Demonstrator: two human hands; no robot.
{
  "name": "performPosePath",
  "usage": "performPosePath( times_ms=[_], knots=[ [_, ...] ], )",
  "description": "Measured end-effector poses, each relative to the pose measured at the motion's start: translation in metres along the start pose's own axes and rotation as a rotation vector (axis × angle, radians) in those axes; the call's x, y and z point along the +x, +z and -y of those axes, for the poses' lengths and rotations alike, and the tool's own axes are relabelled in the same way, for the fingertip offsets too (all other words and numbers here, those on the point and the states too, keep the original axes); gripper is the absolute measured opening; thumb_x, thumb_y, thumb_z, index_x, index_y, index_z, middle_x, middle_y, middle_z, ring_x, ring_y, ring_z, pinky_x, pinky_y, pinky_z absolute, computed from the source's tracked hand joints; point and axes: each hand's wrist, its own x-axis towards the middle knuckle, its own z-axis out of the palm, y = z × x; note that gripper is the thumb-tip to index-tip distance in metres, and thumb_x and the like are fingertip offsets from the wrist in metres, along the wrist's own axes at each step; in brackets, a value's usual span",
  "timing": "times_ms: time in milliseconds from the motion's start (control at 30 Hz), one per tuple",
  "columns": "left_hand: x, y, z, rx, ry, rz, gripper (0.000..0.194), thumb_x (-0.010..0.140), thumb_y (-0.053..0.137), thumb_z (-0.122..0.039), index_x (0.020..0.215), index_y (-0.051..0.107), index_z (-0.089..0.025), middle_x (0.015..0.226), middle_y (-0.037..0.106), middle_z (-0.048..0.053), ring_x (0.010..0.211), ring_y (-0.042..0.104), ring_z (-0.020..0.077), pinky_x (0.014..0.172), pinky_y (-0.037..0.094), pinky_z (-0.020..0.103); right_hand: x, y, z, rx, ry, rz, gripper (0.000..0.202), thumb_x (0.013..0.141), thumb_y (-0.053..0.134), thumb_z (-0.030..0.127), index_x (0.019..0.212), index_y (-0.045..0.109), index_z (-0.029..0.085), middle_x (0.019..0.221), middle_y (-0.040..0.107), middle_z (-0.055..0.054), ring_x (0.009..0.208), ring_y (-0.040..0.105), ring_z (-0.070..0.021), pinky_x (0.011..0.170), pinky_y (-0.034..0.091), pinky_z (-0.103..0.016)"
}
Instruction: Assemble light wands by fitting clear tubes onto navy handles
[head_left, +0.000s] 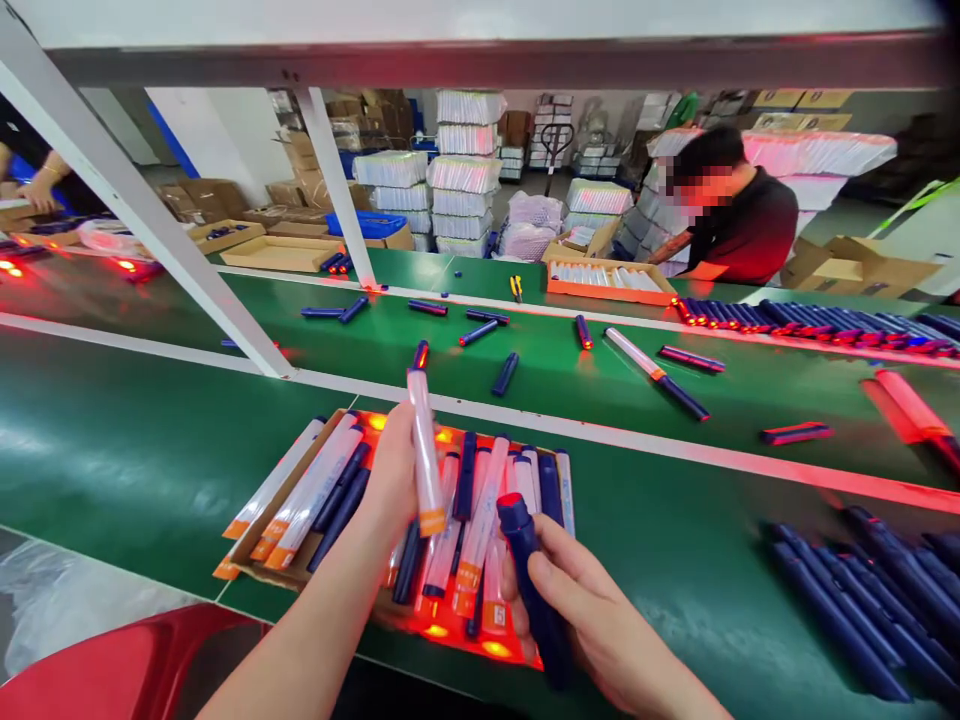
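My left hand (396,460) is closed around a translucent white tube (426,445) with an orange lower end. A navy, red-lit piece shows at the tube's top; I cannot tell if it is joined or lies behind. My right hand (581,590) wraps round a navy cylindrical handle (534,600), its red-lit end pointing up and away. The two held pieces are apart. Below and between my hands sits a shallow cardboard box (259,572) filled with white orange-ended tubes (480,520) and navy handles (341,510), red light glowing among them.
Navy handles (832,600) lie grouped at right. Beyond a white rail, loose navy pieces (506,373) and a joined light stick (649,368) rest on the green belt. A slanted white post (180,220) rises at left. A co-worker (739,215) leans near an orange-edged box (611,283).
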Motion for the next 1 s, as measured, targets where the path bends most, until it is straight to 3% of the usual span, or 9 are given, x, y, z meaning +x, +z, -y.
performPosePath(
  times_ms=[133, 200, 267, 400, 467, 567, 700, 833, 1000],
  knots=[
    [0.000, 0.054, -0.017, -0.301, -0.199, 0.085, 0.031, 0.102, 0.050, -0.040, 0.092, 0.062, -0.013, 0.071, 0.057, 0.001, 0.051, 0.050, 0.0076, 0.047, 0.045, 0.016, -0.003, 0.012, -0.003, 0.207, 0.011, 0.063, 0.039, 0.106, 0.054, 0.050, 0.126, 0.061, 0.017, 0.090, 0.068, -0.003, 0.049, 0.063, -0.0104, 0.041, 0.051, -0.020],
    [-0.003, 0.070, -0.015, -0.368, -0.248, 0.098, 0.035, 0.104, 0.049, -0.044, 0.089, 0.060, -0.014, 0.068, 0.055, 0.001, 0.050, 0.050, 0.0080, 0.047, 0.045, 0.017, -0.002, 0.012, -0.005, 0.253, -0.001, 0.056, 0.039, 0.105, 0.054, 0.053, 0.125, 0.059, 0.019, 0.088, 0.067, -0.001, 0.043, 0.059, -0.0089, 0.037, 0.049, -0.019],
    [-0.004, 0.078, -0.010, -0.415, -0.280, 0.108, 0.038, 0.103, 0.049, -0.049, 0.087, 0.057, -0.016, 0.068, 0.053, 0.000, 0.050, 0.050, 0.0081, 0.046, 0.045, 0.017, -0.002, 0.010, -0.008, 0.183, -0.066, 0.012, 0.037, 0.100, 0.066, 0.051, 0.121, 0.055, 0.022, 0.090, 0.067, 0.001, 0.044, 0.060, -0.0074, 0.040, 0.049, -0.018],
    [-0.003, 0.078, -0.002, -0.449, -0.315, 0.155, 0.041, 0.101, 0.053, -0.055, 0.087, 0.054, -0.017, 0.069, 0.050, -0.003, 0.045, 0.042, 0.0058, 0.040, 0.037, 0.017, -0.002, 0.006, -0.014, -0.071, -0.086, -0.076, 0.042, 0.096, 0.075, 0.051, 0.116, 0.051, 0.022, 0.088, 0.065, 0.003, 0.048, 0.056, -0.0037, 0.045, 0.040, -0.015],
    [-0.001, 0.075, 0.000, -0.456, -0.322, 0.198, 0.041, 0.099, 0.057, -0.057, 0.088, 0.053, -0.018, 0.070, 0.048, -0.004, 0.044, 0.038, 0.0047, 0.039, 0.033, 0.016, -0.002, 0.005, -0.018, -0.152, -0.022, -0.125, 0.049, 0.098, 0.070, 0.056, 0.128, 0.050, 0.023, 0.083, 0.062, 0.003, 0.052, 0.051, -0.0041, 0.050, 0.038, -0.017],
    [0.001, 0.070, 0.002, -0.486, -0.304, 0.249, 0.042, 0.094, 0.064, -0.059, 0.091, 0.054, -0.018, 0.071, 0.047, -0.004, 0.045, 0.036, 0.0040, 0.039, 0.033, 0.015, -0.003, 0.007, -0.022, -0.199, 0.082, -0.248, 0.076, 0.097, 0.069, 0.063, 0.154, 0.036, 0.026, 0.081, 0.061, 0.003, 0.062, 0.053, -0.0086, 0.059, 0.039, -0.021],
    [-0.005, 0.069, 0.001, -0.451, -0.222, 0.325, 0.040, 0.096, 0.063, -0.059, 0.093, 0.055, -0.020, 0.073, 0.049, -0.003, 0.049, 0.039, 0.0049, 0.041, 0.034, 0.013, -0.002, 0.017, -0.019, -0.309, 0.239, -0.354, 0.099, 0.089, 0.066, 0.078, 0.164, 0.025, 0.028, 0.081, 0.062, 0.001, 0.067, 0.052, -0.0138, 0.062, 0.041, -0.026],
    [-0.011, 0.075, 0.001, -0.325, -0.135, 0.237, 0.048, 0.092, 0.065, -0.067, 0.092, 0.052, -0.021, 0.073, 0.049, -0.003, 0.053, 0.042, 0.0061, 0.041, 0.035, 0.013, 0.003, 0.028, -0.013, -0.514, 0.220, -0.336, 0.091, 0.087, 0.056, 0.087, 0.153, 0.041, 0.028, 0.081, 0.059, -0.001, 0.064, 0.049, -0.0175, 0.057, 0.040, -0.030],
    [-0.008, 0.080, 0.005, -0.237, -0.103, 0.210, 0.045, 0.093, 0.066, -0.064, 0.098, 0.050, -0.022, 0.073, 0.052, -0.003, 0.054, 0.044, 0.0066, 0.043, 0.035, 0.012, 0.013, 0.030, -0.020, -0.726, 0.074, -0.394, 0.066, 0.099, 0.047, 0.078, 0.145, 0.047, 0.030, 0.100, 0.068, -0.008, 0.085, 0.061, -0.0257, 0.070, 0.047, -0.036]
  ],
)
